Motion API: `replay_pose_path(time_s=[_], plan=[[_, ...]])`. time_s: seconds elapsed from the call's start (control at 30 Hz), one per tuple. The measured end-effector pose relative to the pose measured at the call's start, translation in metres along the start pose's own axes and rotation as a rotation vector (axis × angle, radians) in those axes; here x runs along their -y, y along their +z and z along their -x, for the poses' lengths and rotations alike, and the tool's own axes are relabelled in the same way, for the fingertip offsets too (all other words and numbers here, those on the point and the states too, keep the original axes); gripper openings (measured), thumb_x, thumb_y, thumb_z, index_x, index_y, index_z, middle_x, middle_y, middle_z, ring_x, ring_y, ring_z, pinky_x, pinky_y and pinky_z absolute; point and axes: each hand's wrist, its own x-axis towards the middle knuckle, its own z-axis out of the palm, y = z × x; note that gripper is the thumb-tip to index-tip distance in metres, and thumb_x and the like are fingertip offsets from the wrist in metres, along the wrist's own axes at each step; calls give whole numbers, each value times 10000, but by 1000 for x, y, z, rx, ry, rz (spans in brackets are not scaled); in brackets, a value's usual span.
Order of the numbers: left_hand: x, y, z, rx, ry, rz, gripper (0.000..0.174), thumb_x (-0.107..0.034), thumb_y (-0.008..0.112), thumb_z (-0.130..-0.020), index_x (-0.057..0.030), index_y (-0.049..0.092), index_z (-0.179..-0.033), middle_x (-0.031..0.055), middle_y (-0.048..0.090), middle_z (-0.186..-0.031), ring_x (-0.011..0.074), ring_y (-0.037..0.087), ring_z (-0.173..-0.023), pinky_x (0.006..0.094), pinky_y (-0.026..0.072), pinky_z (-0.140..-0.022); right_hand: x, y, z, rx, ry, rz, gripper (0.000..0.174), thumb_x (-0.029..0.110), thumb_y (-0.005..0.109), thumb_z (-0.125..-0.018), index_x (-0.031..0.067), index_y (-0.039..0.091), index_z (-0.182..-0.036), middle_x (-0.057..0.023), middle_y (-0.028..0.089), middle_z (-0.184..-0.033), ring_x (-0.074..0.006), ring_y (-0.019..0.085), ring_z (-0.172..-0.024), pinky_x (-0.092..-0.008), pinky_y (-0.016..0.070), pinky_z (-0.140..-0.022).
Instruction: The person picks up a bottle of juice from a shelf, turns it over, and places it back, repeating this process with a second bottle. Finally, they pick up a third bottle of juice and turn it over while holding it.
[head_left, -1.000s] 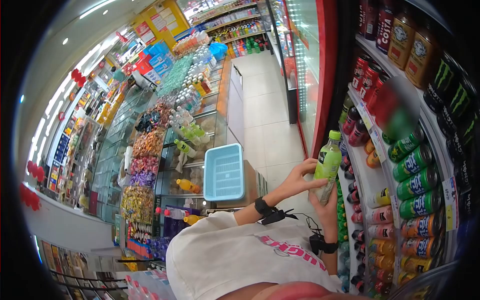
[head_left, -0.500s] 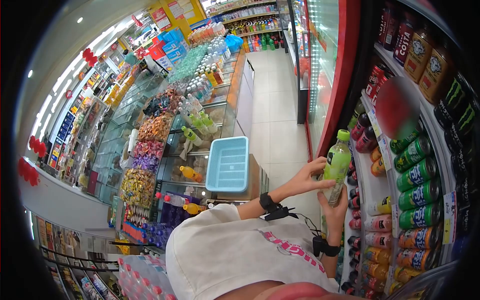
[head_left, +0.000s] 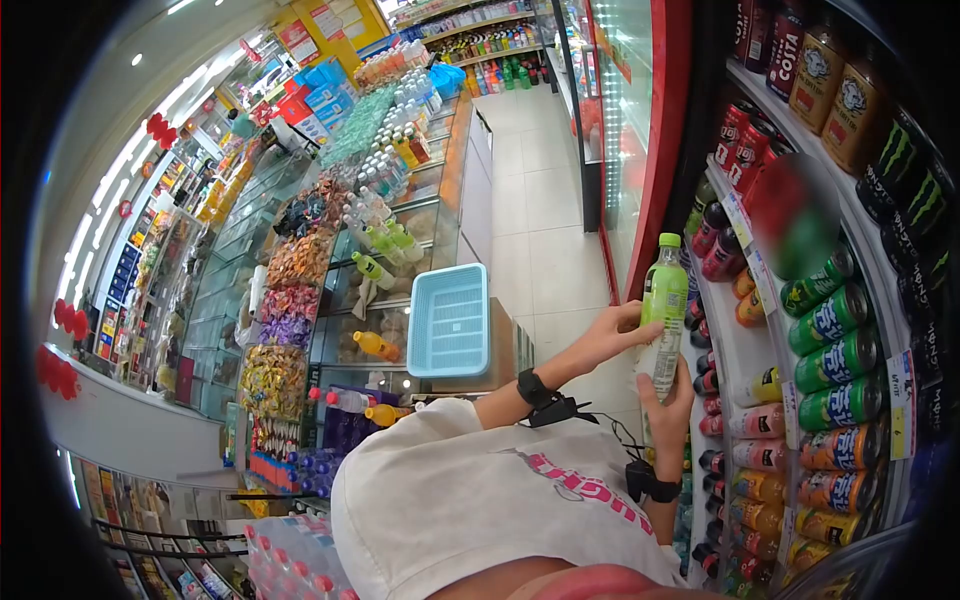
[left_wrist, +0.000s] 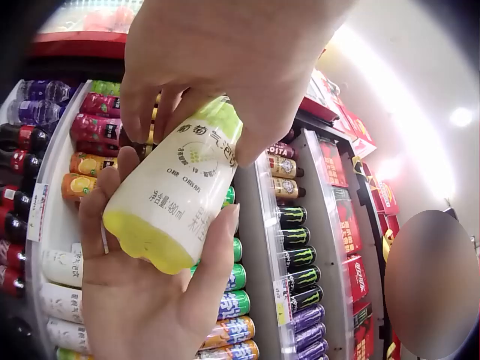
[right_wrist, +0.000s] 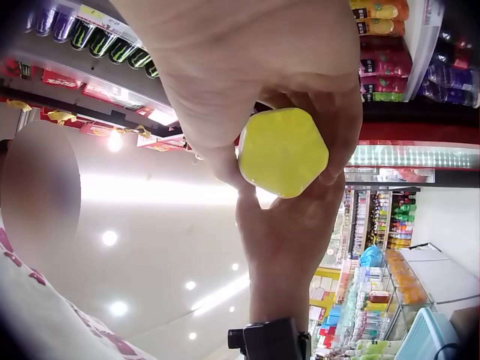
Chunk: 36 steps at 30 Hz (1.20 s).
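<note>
Both hands hold a green-capped drink bottle (head_left: 664, 300) upright in front of the drinks shelf. Its label is light green above and pale with small print below, and its base (right_wrist: 283, 154) is yellow-green. My left hand (head_left: 612, 342) grips the bottle's middle from the left, thumb across the label. Lower down, my right hand (head_left: 668, 408) holds the bottom part between thumb and fingers. In the left wrist view, the left hand (left_wrist: 217, 67) covers the upper bottle, while the right hand (left_wrist: 157, 315) cradles it near the base.
Shelves on the right carry green cans (head_left: 838, 360), orange cans (head_left: 838, 450) and black energy drink cans (head_left: 905, 190). A light-blue plastic basket (head_left: 449, 372) sits on a box left of the hands. Behind it runs a glass counter with snacks and bottles. A red-framed fridge door (head_left: 655, 150) stands beyond.
The bottle has turned in the hands: the front logo faced the head camera earlier, and now a panel of small print does. It also stands more upright. Both hands have kept hold of it.
</note>
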Motion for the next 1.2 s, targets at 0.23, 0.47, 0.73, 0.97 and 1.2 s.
replay_pose_path(time_s=[0.23, 0.47, 0.73, 0.97, 1.2], plan=[[14, 6, -7, -60, -58, -74, 365, -291, 674, -1013, -2, 681, -1236, 32, 696, -1111, 116, 609, -986, 296, 495, -890, 1, -3, 2, -81, -82, 36, 560, 139, 781, -905, -43, 537, -1375, -90, 646, -1223, -150, 621, -1104, -301, 501, -961], [5, 13, -8, 44, -86, 46, 518, -364, 632, -1028, 69, 621, -1313, 116, 683, -1245, 190, 604, -1169, 344, 427, -1065, 6, -5, 6, -141, -99, 58, 609, 176, 796, -884, -49, 542, -1389, -133, 665, -1204, -185, 643, -1118, -329, 503, -965], [0, 25, -23, 218, -55, -33, 510, -225, 802, -902, 55, 639, -1296, 117, 709, -1204, 165, 658, -1092, 316, 506, -956, -21, -22, 13, -102, -85, -121, 671, 170, 733, -936, -25, 415, -1494, -157, 598, -1325, -193, 593, -1216, -340, 483, -1015], [63, 47, -69, 247, 23, -318, 525, -253, 898, -784, 59, 715, -1163, 98, 751, -1019, 121, 685, -901, 259, 529, -820, -65, -50, -1, -363, 49, 314, 621, 265, 742, -943, -1, 467, -1432, -126, 643, -1274, -214, 648, -1150, -358, 522, -944], [132, 74, -130, 267, -111, -416, 669, -501, 902, -656, 74, 758, -964, 192, 746, -806, 220, 734, -723, 347, 556, -676, -80, -61, 26, -557, 242, 288, 661, 252, 704, -979, -18, 381, -1488, -211, 562, -1353, -270, 638, -1162, -360, 548, -926]])
